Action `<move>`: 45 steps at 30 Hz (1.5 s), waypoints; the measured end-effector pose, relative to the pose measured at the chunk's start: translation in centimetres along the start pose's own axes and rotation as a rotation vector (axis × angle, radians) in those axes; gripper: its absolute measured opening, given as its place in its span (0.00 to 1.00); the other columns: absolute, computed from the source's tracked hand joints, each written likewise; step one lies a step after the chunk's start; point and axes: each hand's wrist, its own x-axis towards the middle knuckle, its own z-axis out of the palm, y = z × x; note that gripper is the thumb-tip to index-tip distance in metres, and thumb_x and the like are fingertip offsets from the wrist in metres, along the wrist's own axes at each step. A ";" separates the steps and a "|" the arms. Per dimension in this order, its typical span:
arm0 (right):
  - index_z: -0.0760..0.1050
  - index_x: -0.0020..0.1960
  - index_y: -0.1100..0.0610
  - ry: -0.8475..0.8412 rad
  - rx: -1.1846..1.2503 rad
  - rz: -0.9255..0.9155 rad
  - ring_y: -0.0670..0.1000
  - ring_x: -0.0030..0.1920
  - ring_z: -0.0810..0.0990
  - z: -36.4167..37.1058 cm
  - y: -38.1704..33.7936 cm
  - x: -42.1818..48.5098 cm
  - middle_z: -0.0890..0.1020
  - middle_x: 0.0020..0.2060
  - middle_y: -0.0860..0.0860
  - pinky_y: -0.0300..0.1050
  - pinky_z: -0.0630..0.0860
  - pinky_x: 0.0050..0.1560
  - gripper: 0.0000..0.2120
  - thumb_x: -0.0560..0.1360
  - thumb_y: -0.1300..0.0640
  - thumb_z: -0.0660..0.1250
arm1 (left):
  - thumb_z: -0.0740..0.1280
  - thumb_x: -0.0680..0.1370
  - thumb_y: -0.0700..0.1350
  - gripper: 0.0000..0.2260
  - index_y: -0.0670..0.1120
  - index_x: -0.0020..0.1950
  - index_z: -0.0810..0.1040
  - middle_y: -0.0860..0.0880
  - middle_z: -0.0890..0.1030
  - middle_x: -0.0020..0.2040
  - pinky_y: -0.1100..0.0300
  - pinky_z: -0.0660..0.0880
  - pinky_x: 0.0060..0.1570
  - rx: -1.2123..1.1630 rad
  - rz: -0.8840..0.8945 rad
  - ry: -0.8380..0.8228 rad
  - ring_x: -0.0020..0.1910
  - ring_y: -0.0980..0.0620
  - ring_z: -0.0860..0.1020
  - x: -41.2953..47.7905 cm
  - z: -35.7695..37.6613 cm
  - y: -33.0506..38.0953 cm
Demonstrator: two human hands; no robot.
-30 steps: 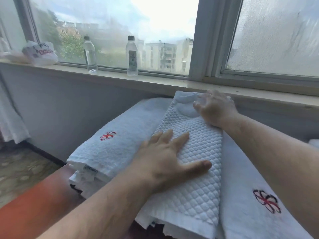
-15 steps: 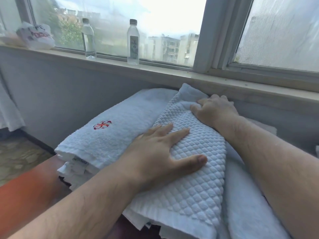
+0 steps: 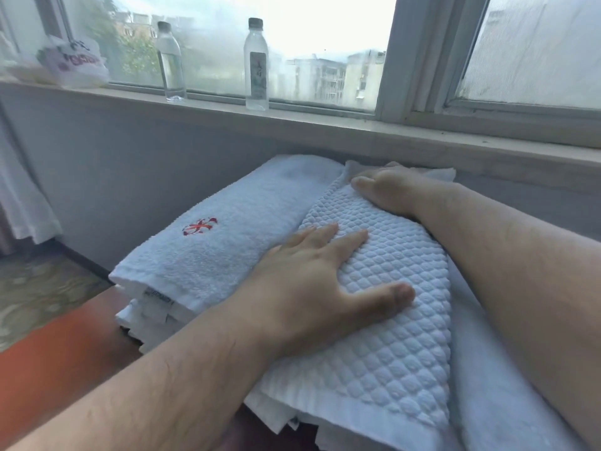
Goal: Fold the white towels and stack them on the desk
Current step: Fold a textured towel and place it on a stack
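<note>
On quilted white towel (image 3: pixel 390 320), two flat hands

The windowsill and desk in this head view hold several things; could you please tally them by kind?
Clear plastic water bottles: 2
White plastic bag with pink print: 1
White quilted towel under both hands: 1
White terry towels beside it: at least 2
Total: at least 6
</note>
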 end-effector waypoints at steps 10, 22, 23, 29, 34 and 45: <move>0.64 0.79 0.52 0.106 0.395 0.041 0.51 0.78 0.61 1.0 1.8 -5.7 0.65 0.79 0.50 0.48 0.52 0.79 0.24 0.84 0.50 0.56 | 0.47 0.60 0.85 0.47 0.70 0.78 0.50 0.60 0.50 0.82 0.51 0.46 0.77 0.052 -0.022 -0.064 0.80 0.57 0.49 0.5 -0.5 0.5; 0.67 0.78 0.52 -0.046 0.357 0.143 0.52 0.77 0.64 -0.5 4.0 -25.8 0.67 0.77 0.50 0.50 0.59 0.77 0.25 0.83 0.44 0.59 | 0.46 0.75 0.75 0.39 0.59 0.82 0.47 0.54 0.47 0.83 0.51 0.42 0.79 0.175 0.011 -0.038 0.81 0.55 0.43 -9.7 -0.5 3.8; 0.66 0.78 0.50 -0.028 0.352 0.150 0.52 0.77 0.65 -1.2 4.0 -27.2 0.67 0.78 0.50 0.48 0.60 0.76 0.25 0.82 0.44 0.60 | 0.47 0.76 0.74 0.38 0.58 0.82 0.49 0.54 0.48 0.83 0.50 0.42 0.79 0.193 0.021 -0.033 0.81 0.54 0.44 -10.4 -0.8 4.6; 0.75 0.70 0.49 0.221 0.315 0.191 0.47 0.55 0.78 -4.3 6.3 -36.3 0.79 0.65 0.49 0.37 0.72 0.49 0.20 0.79 0.49 0.63 | 0.59 0.80 0.64 0.26 0.56 0.76 0.67 0.54 0.67 0.76 0.55 0.55 0.75 0.150 0.232 0.100 0.76 0.52 0.60 -12.8 0.9 12.3; 0.83 0.40 0.46 0.547 0.751 0.356 0.39 0.32 0.78 -2.8 12.0 -45.6 0.83 0.32 0.41 0.34 0.72 0.36 0.07 0.72 0.50 0.66 | 0.64 0.78 0.55 0.11 0.59 0.59 0.80 0.61 0.78 0.55 0.59 0.67 0.64 -0.115 0.424 0.175 0.60 0.57 0.72 -13.5 7.0 20.7; 0.81 0.42 0.57 0.868 1.126 0.670 0.50 0.33 0.77 3.6 21.3 -49.9 0.80 0.29 0.48 0.45 0.75 0.35 0.11 0.80 0.56 0.63 | 0.65 0.80 0.53 0.12 0.59 0.62 0.80 0.58 0.78 0.59 0.61 0.67 0.64 -0.384 0.455 0.068 0.63 0.56 0.73 -10.4 20.0 30.9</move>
